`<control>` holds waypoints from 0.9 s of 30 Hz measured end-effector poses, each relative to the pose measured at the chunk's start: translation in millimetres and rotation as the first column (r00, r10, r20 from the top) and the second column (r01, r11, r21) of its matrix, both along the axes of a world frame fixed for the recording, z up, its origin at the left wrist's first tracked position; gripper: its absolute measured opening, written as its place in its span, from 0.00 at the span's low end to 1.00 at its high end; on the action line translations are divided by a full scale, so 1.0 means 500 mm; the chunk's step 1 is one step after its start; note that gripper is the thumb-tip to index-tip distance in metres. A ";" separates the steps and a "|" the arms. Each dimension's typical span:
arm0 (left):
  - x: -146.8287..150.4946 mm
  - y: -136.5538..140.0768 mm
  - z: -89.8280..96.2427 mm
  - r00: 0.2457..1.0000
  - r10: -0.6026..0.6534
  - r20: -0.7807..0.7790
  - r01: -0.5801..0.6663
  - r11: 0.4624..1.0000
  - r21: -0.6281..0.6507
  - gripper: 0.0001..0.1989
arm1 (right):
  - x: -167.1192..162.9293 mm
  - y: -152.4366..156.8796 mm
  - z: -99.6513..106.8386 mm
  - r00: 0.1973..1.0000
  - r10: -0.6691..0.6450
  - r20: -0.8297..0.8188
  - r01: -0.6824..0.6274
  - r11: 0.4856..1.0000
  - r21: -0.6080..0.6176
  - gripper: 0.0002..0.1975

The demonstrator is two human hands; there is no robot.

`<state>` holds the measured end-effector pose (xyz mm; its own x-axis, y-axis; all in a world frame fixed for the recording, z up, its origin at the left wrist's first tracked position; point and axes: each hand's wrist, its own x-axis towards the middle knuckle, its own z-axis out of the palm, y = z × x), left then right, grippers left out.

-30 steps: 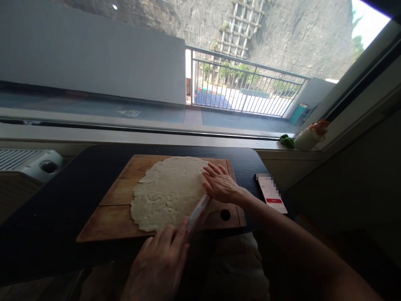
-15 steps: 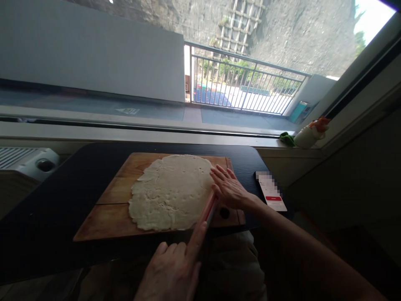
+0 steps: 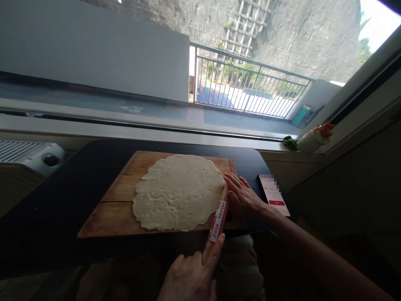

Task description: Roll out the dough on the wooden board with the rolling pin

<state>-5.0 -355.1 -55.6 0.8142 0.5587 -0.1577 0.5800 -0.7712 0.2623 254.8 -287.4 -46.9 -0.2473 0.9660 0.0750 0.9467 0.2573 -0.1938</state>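
A wide, thin sheet of pale dough (image 3: pixel 180 192) with a ragged edge and small dents lies on a wooden board (image 3: pixel 108 219). Along its right edge a slim wooden rolling pin (image 3: pixel 218 223) with a red and white printed label slants away from me. My left hand (image 3: pixel 189 276) is closed round the pin's near end, its index finger stretched along the wood. Over by the far end, my right hand (image 3: pixel 242 194) lies with fingers extended, touching the pin beside the dough. The fingers partly hide that end.
The board rests on a dark table (image 3: pixel 78 179). A phone (image 3: pixel 274 194) with a lit screen lies right of my right hand. Beyond the table stand a window sill (image 3: pixel 150 129) with a white and orange figurine (image 3: pixel 315 138), and a white appliance (image 3: pixel 34 156) at left.
Both hands and the rolling pin have shifted right to the dough's edge. More of the pin's label shows. The whole view has also drifted slightly.
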 end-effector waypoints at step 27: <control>-0.005 -0.015 -0.032 0.917 0.296 0.268 -0.140 0.867 -0.478 0.46 | -0.140 0.126 0.028 0.996 0.070 -0.049 -0.070 0.998 -0.006 0.26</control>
<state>-7.3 -362.4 -71.4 0.7270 0.6625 -0.1807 0.5418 -0.3917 0.7436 184.8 -224.3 -32.9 -0.3104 0.9472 0.0807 0.9159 0.3207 -0.2413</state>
